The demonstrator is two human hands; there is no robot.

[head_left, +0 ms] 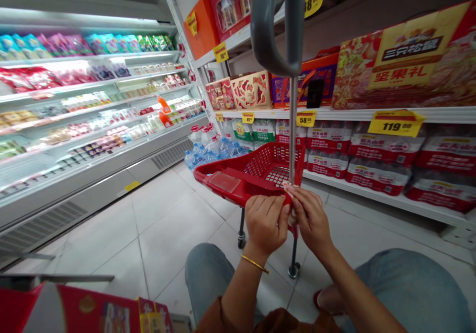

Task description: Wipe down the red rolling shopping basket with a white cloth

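A red plastic shopping cart [238,174] with a perforated basket stands before my knees. My left hand [266,224], with a gold bangle at the wrist, is closed over the near corner of its rim. Close beside it, my right hand [311,219] is closed with a whitish cloth [292,218] bunched under its fingers, pressed against the same corner. A metal pole [292,134] rises from that corner to a grey handle [275,40] at the top. How much of the cloth lies inside the fingers is hidden.
A lit refrigerated display [104,109] lines the left. Shelves at right hold gift boxes [405,57] and packs of bottled water [383,154]. Large water bottles [215,147] stand on the floor behind the cart. A red box [92,308] is at lower left.
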